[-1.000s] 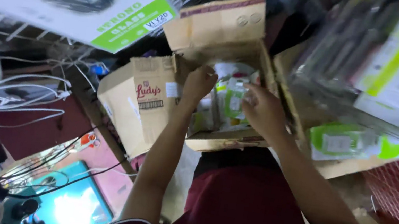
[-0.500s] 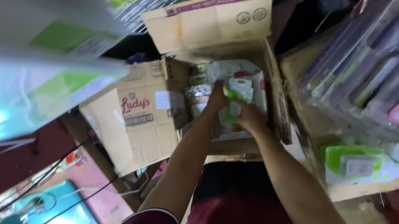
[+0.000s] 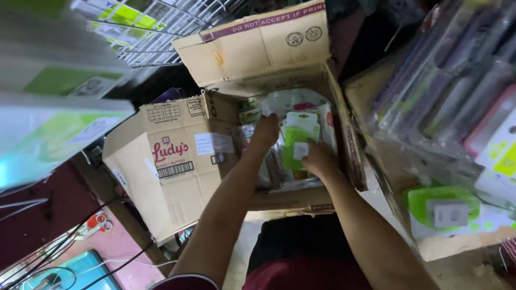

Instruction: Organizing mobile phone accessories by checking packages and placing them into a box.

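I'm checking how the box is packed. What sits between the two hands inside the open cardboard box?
In the head view, a green-and-white packet stands between the left hand and the right hand, which touches it, inside the cardboard box.

Open cardboard box [image 3: 264, 52] at centre, holding green-and-white packets [image 3: 299, 137] in clear wrap. Second cardboard box [image 3: 161, 165] just left, touching it. Right: shelf [image 3: 400, 185] carrying a green packet [image 3: 443, 208].
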